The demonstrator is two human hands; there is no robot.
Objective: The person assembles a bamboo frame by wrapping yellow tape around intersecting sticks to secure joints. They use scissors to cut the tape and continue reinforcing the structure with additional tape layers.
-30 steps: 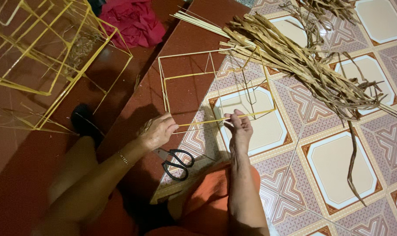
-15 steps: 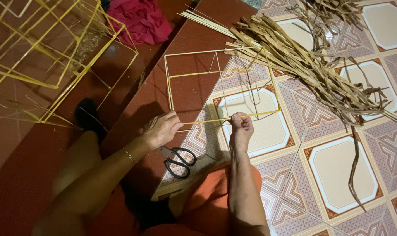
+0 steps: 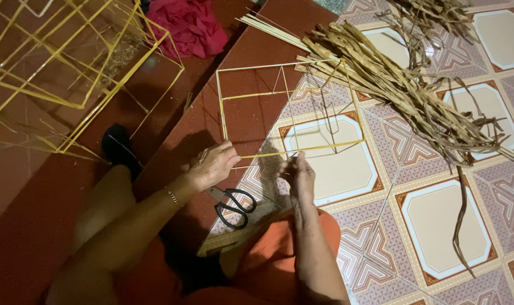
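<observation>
On the floor, between two hands, one small stick frame (image 3: pixel 288 107) is lying flat, half on the red board (image 3: pixel 240 121) and half on the tiles (image 3: pixel 437 220). It is made of thin yellow sticks.

One left hand (image 3: pixel 211 165) is gripping the near stick of the frame, with the fingers curled together around its end. One right hand (image 3: pixel 299 176) is sitting just beside that same stick, a little further along. Its fingers are bunched close together near the stick, but it is too blurry to tell if they are pinching it.

One pair of black scissors (image 3: pixel 234 206) is lying on the board, just below the left hand and not touching it.

One big pile of dry brown strips (image 3: pixel 404 90) is lying on the tiles past the frame. One bundle of straight pale sticks (image 3: pixel 268 27) is poking out from the pile's far end, over the board.

One much bigger stick frame (image 3: pixel 70 68) is standing at the far left. One red cloth (image 3: pixel 192 25) is lying bunched up near its corner. One black shoe (image 3: pixel 118 148) is sitting near the person's knee.
</observation>
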